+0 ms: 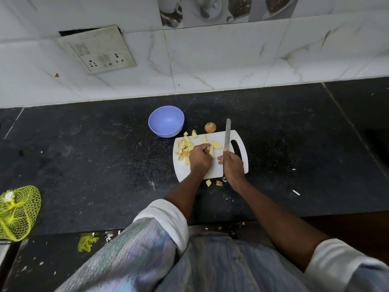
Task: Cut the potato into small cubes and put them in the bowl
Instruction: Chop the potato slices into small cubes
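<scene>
A white cutting board (219, 171) lies on the black counter. Several yellow potato cubes (185, 145) are heaped on its left side. My left hand (200, 158) pinches a potato slice (211, 151) on the board, and a wedge (216, 145) lies just beyond it. My right hand (232, 165) grips a knife (227, 134) whose blade points away from me, to the right of the slice. An empty purple bowl (166, 121) stands beyond the board's left corner. A potato end piece (210, 127) with skin sits behind the board.
Two potato cubes (213, 183) lie on the counter (94, 165) in front of the board. A yellow mesh bag (16, 211) rests at the left counter edge. A tiled wall with a socket plate (99, 49) rises behind.
</scene>
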